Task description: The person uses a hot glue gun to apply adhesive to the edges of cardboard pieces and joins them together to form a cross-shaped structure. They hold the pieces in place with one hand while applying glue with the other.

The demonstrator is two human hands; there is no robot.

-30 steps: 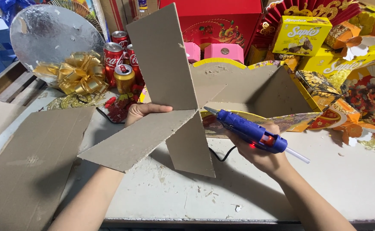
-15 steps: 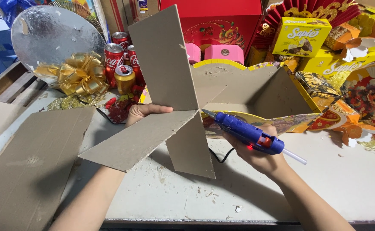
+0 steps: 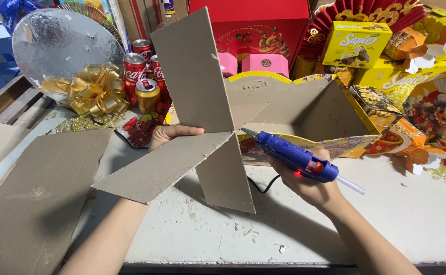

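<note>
My left hand (image 3: 169, 133) holds up a crossed piece of grey cardboard (image 3: 192, 97), two slotted strips forming an X above the white table (image 3: 335, 229). The fingers lie on the lower strip just behind the joint. My right hand (image 3: 304, 181) grips a blue glue gun (image 3: 296, 157) with a clear glue stick out the back. Its nozzle points left at the crossing of the two strips, close to the cardboard. A black cord runs from under the gun across the table.
An open cardboard tray with yellow patterned rim (image 3: 304, 107) stands behind the gun. Red drink cans (image 3: 141, 71), a gold bow (image 3: 93, 91), a silver round board (image 3: 65, 43), yellow boxes (image 3: 358, 43) and a red box (image 3: 258, 25) crowd the back. Flat cardboard (image 3: 34, 198) lies left.
The glue gun nozzle has moved slightly toward the cardboard joint. The cardboard cross and my left hand stay almost still.
</note>
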